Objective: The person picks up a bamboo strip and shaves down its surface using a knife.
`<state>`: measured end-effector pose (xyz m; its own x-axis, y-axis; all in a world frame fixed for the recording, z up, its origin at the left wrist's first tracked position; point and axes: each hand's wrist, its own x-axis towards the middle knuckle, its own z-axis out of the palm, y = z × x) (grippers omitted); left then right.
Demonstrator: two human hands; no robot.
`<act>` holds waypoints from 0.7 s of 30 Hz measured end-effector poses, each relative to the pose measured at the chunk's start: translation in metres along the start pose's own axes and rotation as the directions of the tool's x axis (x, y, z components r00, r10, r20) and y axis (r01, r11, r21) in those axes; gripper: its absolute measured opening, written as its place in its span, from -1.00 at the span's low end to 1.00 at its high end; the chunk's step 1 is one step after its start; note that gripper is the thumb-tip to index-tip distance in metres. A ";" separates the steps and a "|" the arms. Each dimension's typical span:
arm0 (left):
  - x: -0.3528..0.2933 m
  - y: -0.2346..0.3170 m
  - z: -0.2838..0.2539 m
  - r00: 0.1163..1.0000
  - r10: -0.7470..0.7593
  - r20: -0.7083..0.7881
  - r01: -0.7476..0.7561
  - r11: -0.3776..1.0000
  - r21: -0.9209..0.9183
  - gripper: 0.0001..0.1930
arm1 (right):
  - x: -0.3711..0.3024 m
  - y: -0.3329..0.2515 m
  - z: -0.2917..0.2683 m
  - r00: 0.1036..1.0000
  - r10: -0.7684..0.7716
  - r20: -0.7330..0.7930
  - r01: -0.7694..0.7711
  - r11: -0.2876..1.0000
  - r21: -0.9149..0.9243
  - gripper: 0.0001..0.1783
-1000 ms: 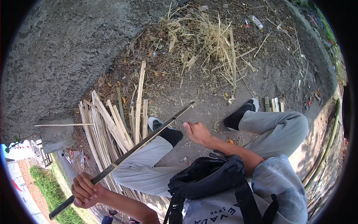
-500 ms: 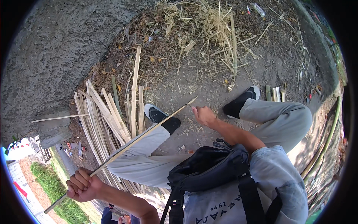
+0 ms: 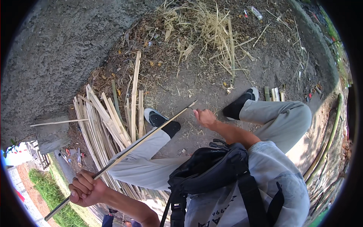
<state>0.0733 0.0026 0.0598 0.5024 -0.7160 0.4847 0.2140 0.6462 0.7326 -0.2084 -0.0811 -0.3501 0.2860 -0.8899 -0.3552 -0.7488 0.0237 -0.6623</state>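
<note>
This strip [image 3: 141,141] could bite me

It runs from lower left to about mid-frame, across my left leg [image 3: 138,174]. Left hand [image 3: 84,188]'s clenched round it; right hand [image 3: 204,117]'s curled near the far tip, can't tell on what. If my left grip slips, I reckon the edge could slice or splinter me.

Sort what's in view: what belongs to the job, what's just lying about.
Likely part of the job:
long strip, gripped by the left hand
right hand, near the strip's far end
pale split strips, similarly long

Apparently just lying about:
clear plastic item
green pole
dry shavings, perhaps waste
</note>
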 end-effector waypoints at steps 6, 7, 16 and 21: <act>-0.002 -0.007 0.012 0.995 -0.005 0.102 0.008 1.000 -0.030 -0.62 | 0.000 0.043 0.009 0.990 0.139 0.006 -0.139 0.989 -0.040 -0.37; -0.005 -0.005 0.014 0.995 0.005 0.103 -0.004 1.000 -0.007 -0.61 | -0.001 0.031 0.012 0.991 0.130 0.013 -0.129 0.991 -0.039 -0.37; -0.007 -0.007 0.021 0.990 0.039 0.135 -0.035 0.999 -0.037 -0.63 | 0.003 0.033 0.017 0.988 0.154 0.027 -0.154 0.988 0.023 -0.39; -0.010 -0.011 0.023 0.983 0.053 0.175 -0.036 0.995 -0.097 -0.62 | 0.003 0.004 0.001 0.996 0.076 -0.040 -0.069 0.985 0.156 -0.40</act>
<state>0.0468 -0.0033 0.0580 0.3584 -0.7162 0.5988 0.2757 0.6940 0.6651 -0.2102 -0.0837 -0.3544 0.2037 -0.9032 -0.3779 -0.6645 0.1559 -0.7308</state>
